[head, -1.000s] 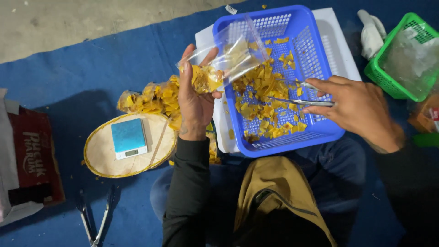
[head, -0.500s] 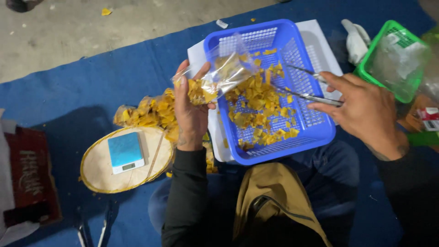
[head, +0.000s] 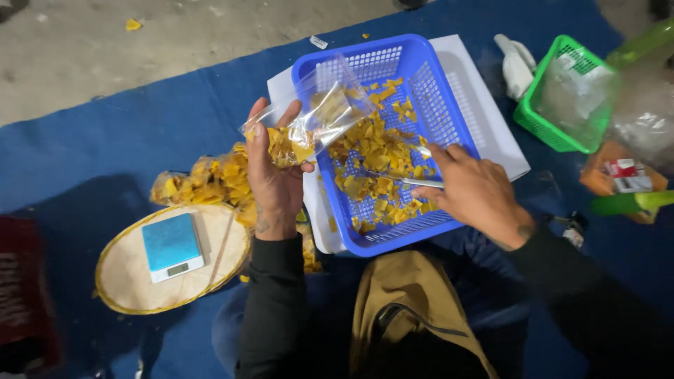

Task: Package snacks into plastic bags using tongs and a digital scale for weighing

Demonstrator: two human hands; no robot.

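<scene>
Filling a clear bag with yellow chips

Sitting leftmost on the blue mat (head: pixel 105 133), a small blue scale (head: pixel 170 246) rests on a round woven tray (head: pixel 126 281). Filled bags (head: pixel 203 181) lie just beside it. The left hand (head: pixel 274 179) pinches a thin clear bag (head: pixel 309 123), partly filled, over the blue basket (head: pixel 365 242); it looks light, slippery and floppy, best gripped near its mouth. The right hand (head: pixel 474 193) squeezes metal tongs (head: pixel 407 180) among brittle-looking yellow chips (head: pixel 375 151).
</scene>
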